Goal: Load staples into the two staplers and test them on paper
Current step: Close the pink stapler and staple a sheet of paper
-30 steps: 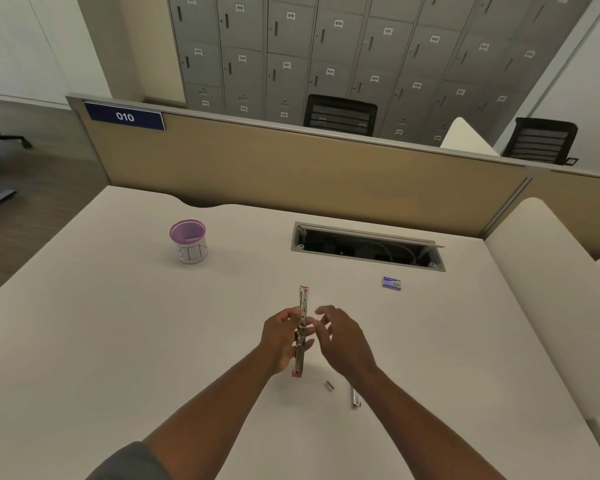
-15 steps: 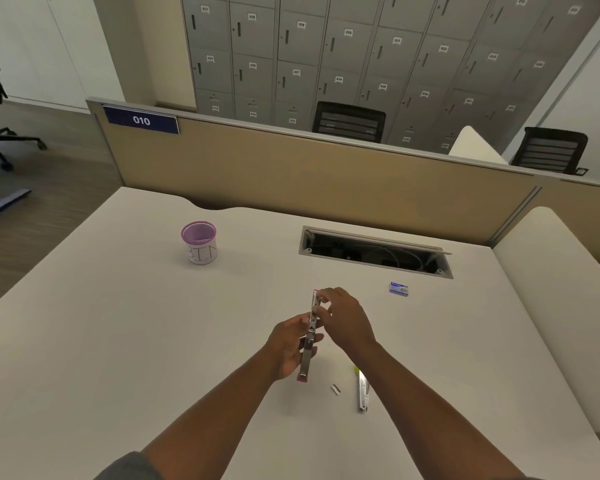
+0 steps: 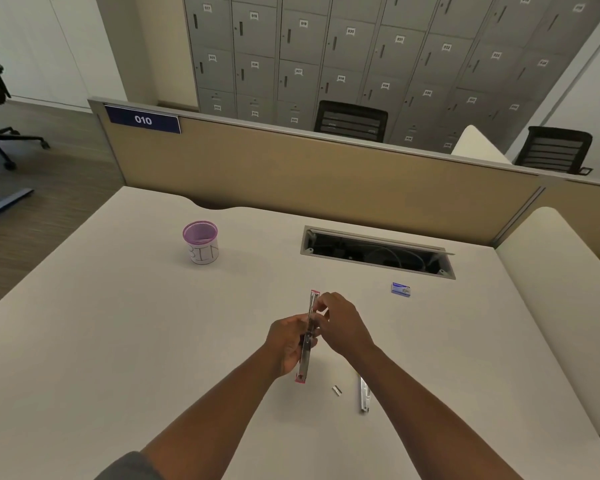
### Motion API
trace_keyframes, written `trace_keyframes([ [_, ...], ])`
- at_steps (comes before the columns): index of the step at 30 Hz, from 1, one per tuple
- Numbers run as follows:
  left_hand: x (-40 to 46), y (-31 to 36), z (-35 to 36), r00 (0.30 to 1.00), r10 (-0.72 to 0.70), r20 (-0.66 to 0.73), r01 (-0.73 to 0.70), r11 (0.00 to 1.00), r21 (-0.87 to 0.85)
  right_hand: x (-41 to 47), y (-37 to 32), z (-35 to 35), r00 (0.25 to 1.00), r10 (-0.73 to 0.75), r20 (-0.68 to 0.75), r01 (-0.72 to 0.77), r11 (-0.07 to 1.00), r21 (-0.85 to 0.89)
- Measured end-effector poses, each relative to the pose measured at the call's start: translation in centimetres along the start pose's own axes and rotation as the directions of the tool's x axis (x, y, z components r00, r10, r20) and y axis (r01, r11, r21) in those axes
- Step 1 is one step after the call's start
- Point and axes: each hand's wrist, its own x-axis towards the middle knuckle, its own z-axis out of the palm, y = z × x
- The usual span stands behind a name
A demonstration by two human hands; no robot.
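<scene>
The left hand (image 3: 286, 342) grips a pink-ended stapler (image 3: 307, 344) swung fully open into one long strip, fingers curled round its middle, holding it above the desk (image 3: 118, 341); the right hand (image 3: 343, 327) meets it from the other side, fingertips (image 3: 321, 303) pinched at the metal channel of the far half, just short of the pink tip; whether a strip of staples sits between those fingertips is too small to tell.

Just right of the grip and nearer the person, a short loose staple strip (image 3: 336, 390) lies on the desk; just beyond that, partly under the right forearm, lies the second stapler (image 3: 363, 396), pale and silvery, also lying long and flat; further right of the grip and away from the person sits a small blue staple box (image 3: 400, 289), its print unreadable.

Well to the left of the grip and further back stands a purple mesh cup (image 3: 200, 242) wrapped in white paper with hand-drawn letters that read as "BIN"; behind the grip a cable hatch (image 3: 378, 252) is open in the desk; the divider (image 3: 326, 174) beyond carries a dark blue plate (image 3: 142, 119) reading "010"; the grey lockers (image 3: 361, 57) behind bear number tags, among them 017 to 022 along the top, 027 and 028 lower down; other tags are too blurred to read.
</scene>
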Motion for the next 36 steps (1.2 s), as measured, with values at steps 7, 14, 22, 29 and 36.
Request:
trace_keyframes([
  [7,0.5,0.2,-0.5,0.998,-0.028,-0.064,0.018,0.987,-0.159,-1.8,0.0,-0.6,0.966,-0.255,-0.033,0.253,0.965,-0.065],
  [14,0.6,0.4,-0.4,0.997,-0.056,-0.047,0.051,0.992,-0.111,-2.8,0.3,-0.5,0.930,-0.365,-0.040,0.359,0.928,-0.100],
  [22,1.1,-0.2,-1.5,0.993,-0.101,-0.061,0.101,0.995,-0.016,-3.8,4.0,-0.1,0.980,0.024,0.199,0.004,0.990,-0.139],
  [29,1.4,-0.9,-1.8,0.990,-0.133,-0.050,0.136,0.989,0.055,-6.1,6.3,2.6,0.875,0.240,0.421,-0.021,0.887,-0.461],
  [36,1.4,-1.4,-1.8,0.991,-0.123,-0.051,0.127,0.989,0.080,-6.5,6.8,3.8,0.881,0.207,0.425,0.020,0.882,-0.472],
])
